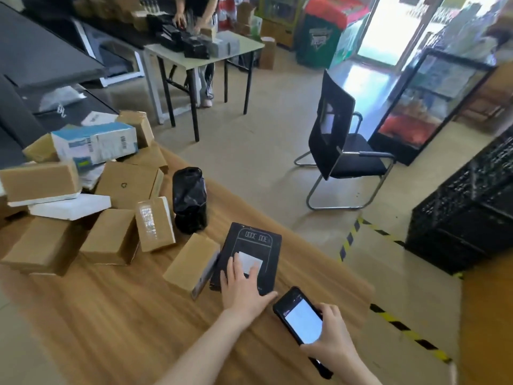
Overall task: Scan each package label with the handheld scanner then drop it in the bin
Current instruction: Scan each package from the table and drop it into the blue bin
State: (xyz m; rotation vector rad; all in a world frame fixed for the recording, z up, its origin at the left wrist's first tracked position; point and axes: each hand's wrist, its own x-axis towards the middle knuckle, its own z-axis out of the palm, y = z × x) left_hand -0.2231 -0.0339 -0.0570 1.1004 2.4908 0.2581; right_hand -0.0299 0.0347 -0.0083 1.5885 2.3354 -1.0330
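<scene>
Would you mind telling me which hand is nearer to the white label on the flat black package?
Left. The left hand lies flat on the black package, fingertips touching the white label; the right hand holds the scanner nearer the person.

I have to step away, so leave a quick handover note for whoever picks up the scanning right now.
Left hand: open, lying flat on the black box, fingers on its white label.
Right hand: holding the handheld scanner, screen lit, just right of that box.
Waiting: a pile of cardboard boxes and a black bag on the wooden table.
Black crates stand on the floor to the right, probably the bin.
Left: scan the black box, drop it, then the pile. Whether this label is scanned, I cannot tell.
</scene>
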